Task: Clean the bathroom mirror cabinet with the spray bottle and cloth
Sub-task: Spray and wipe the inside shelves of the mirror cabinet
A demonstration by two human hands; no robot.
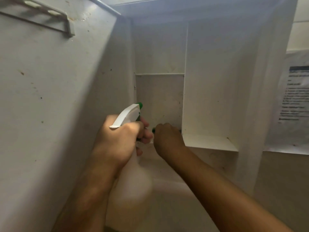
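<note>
**Both hands meet at the spray bottle inside the open cabinet**

Two bare forearms reach up from the bottom edge into the white cabinet. Left hand grips the neck of the spray bottle, its fingers curled tight round the front below the white trigger head, whose green nozzle tip points towards the cabinet's back wall. The bottle's translucent body hangs blurred beneath that fist. Right hand is curled into a loose fist just beside the left fingers, knuckles towards the camera; something small and green shows at its left edge, but whether the fingers pinch it cannot be told.

Left of the hands the open cabinet door stands speckled with spots, a white rack fixed near its top. A thin shelf crosses the narrow compartment above the hands. A printed paper notice hangs on the wall at right.
</note>
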